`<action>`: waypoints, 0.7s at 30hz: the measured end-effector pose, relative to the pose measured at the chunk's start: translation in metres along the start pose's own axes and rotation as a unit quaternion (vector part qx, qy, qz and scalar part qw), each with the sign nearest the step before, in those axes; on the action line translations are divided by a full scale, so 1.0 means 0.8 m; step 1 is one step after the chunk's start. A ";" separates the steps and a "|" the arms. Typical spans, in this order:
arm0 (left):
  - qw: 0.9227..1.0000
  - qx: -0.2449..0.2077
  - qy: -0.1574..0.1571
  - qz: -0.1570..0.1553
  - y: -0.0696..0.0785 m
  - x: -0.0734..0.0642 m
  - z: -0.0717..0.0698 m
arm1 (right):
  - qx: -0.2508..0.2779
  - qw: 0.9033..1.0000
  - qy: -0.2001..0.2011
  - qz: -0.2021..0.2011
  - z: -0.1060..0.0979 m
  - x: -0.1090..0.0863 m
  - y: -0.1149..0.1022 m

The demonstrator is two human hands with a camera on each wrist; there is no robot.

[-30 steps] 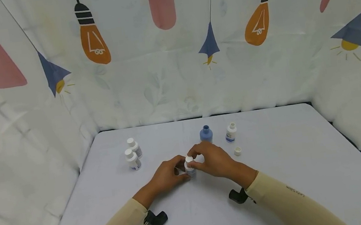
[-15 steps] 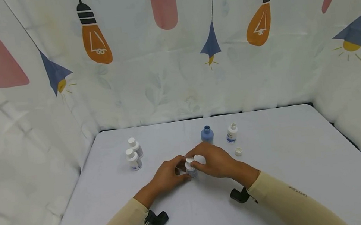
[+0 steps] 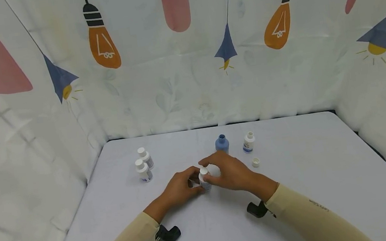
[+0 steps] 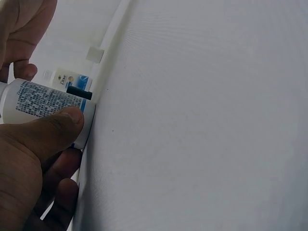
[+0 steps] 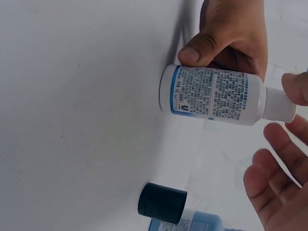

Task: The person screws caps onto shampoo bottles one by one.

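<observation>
Lamp-print curtain [image 3: 188, 85], white bench [image 3: 316, 185]: capped bottle between two hands

Watching remotely, I have the white bottle [image 5: 211, 94] upright near the middle of the bench; can't tell whether its base touches the cloth. Judged light: small, stiff plastic, unlikely to break, but smooth enough to slip under a twist. Best hold is low on the labelled body, with the cap [image 5: 280, 104] taken by its sides.

Left hand [image 3: 181, 188] grips that lower body, thumb across the label, fingers behind. Bottle lies between both hands, cap uppermost. Right hand [image 3: 228, 172] is at the cap: thumb against it, index finger close by, other fingers loosely extended. I can't tell whether it's pinching.

Beyond the right hand: blue bottle [image 3: 222, 144], uncapped; open bottle [image 3: 249, 143], white, loose cap [image 3: 255, 162] nearby. Well to the left, two capped bottles [image 3: 144, 171].
</observation>
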State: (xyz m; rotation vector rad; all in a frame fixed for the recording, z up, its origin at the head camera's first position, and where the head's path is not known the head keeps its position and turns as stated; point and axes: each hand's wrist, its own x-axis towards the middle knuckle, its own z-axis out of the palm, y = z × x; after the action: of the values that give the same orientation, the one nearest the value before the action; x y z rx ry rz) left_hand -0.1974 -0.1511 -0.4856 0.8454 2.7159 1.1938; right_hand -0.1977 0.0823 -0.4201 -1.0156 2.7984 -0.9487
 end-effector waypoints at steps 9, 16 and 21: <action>1.000 0.001 -0.001 -0.005 0.005 -0.001 -0.002 | -0.015 1.000 0.004 -0.005 0.001 0.000 -0.001; 1.000 0.011 -0.001 -0.008 0.004 -0.001 -0.002 | -0.012 0.999 0.011 0.036 0.002 0.004 -0.006; 1.000 0.006 -0.001 0.000 0.004 -0.001 -0.002 | -0.014 0.999 -0.012 0.029 0.000 0.002 -0.003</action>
State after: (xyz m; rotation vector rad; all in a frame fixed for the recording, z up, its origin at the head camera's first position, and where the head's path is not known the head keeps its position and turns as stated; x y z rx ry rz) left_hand -0.1954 -0.1509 -0.4827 0.8467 2.7234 1.1775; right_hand -0.1978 0.0798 -0.4184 -0.9363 2.8121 -0.8877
